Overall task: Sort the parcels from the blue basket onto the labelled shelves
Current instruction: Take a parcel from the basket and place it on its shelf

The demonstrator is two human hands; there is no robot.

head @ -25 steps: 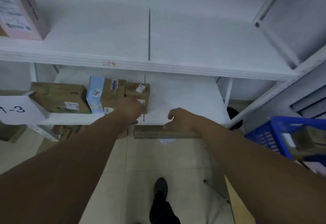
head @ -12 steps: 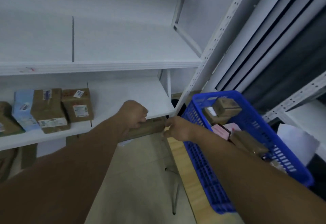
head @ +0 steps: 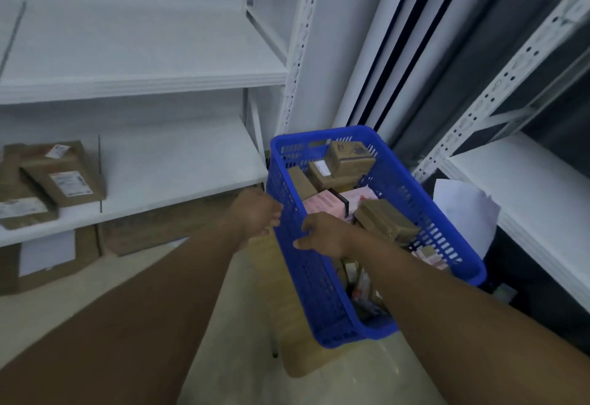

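The blue perforated plastic basket (head: 306, 277), long axis running away, held brown cardboard parcels (head: 386, 222) just right of the nearer right hand (head: 322, 233), poised over its rim, fingers loose, empty; left hand (head: 255, 213) hung loosely curled, empty.

Single view, from a camera worn on the head. It faces forward and steeply down, sighting along the left forearm (head: 143, 309) and right forearm (head: 463, 325), which enter from the bottom corners. The left hand (head: 255, 213) and right hand (head: 322, 233) lie near frame centre, at arm's reach from the lens. The blue basket (head: 306, 277) sits under and beyond the right hand, seen from above into its interior. The white shelves (head: 143, 83) run left of the left hand to the frame edge. A second rack (head: 526, 187) stands well right of the right hand. Floor (head: 239, 340) shows beneath both hands. The wide-angle lens bows the uprights, and the picture is slightly blurred.
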